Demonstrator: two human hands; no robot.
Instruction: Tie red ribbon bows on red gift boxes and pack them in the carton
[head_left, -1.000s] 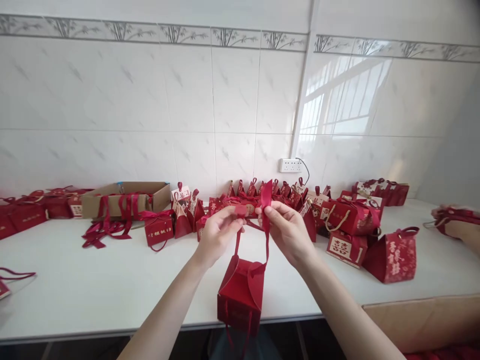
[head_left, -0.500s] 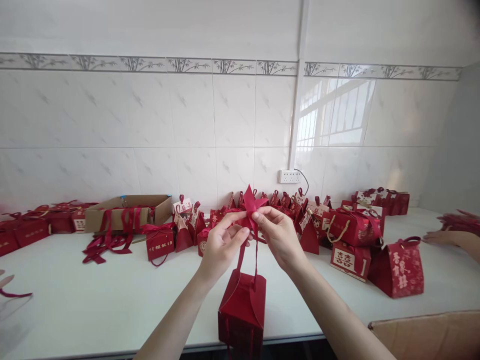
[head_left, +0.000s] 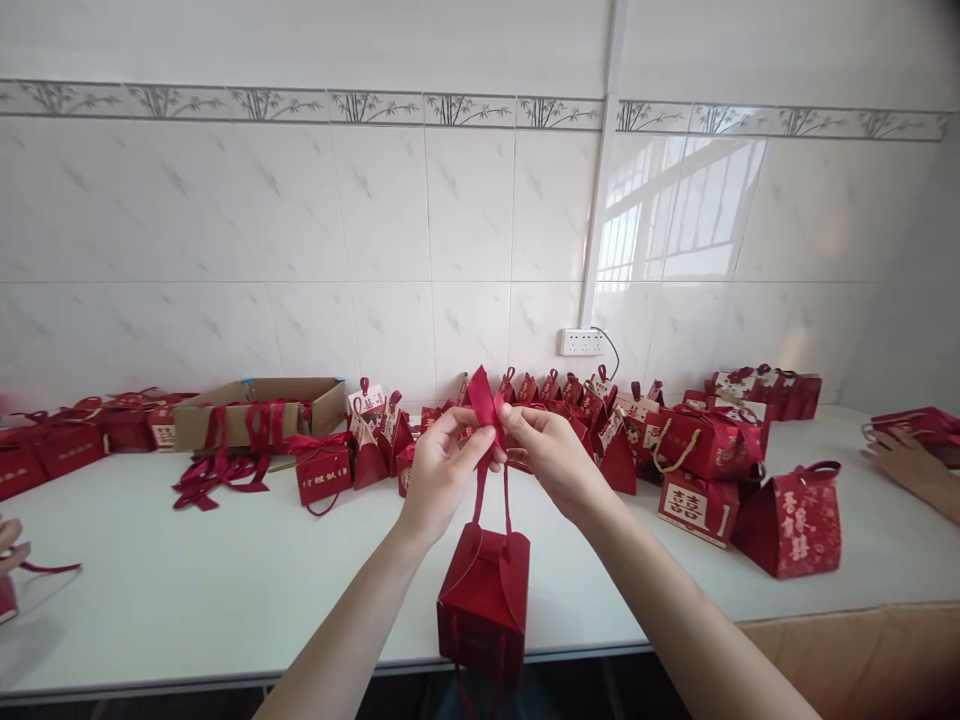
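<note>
A small red gift box (head_left: 484, 600) hangs from a red ribbon (head_left: 486, 405) in front of the white table's near edge. My left hand (head_left: 441, 475) and my right hand (head_left: 551, 455) meet above the box, and both pinch the ribbon where it loops up between the fingertips. Two ribbon strands run down from my fingers into the top of the box. More ribbon dangles below the box.
A row of finished red gift boxes (head_left: 705, 445) lines the wall side of the white table (head_left: 195, 585). An open cardboard box (head_left: 259, 405) draped with red ribbons stands at the left. Another person's hand (head_left: 911, 465) is at the far right, one more (head_left: 11, 545) at the far left.
My hands have drawn together on the ribbon, and its loop has gone from a tall upright strip to a shorter fold between my fingertips. The person's hand at the right has shifted.
</note>
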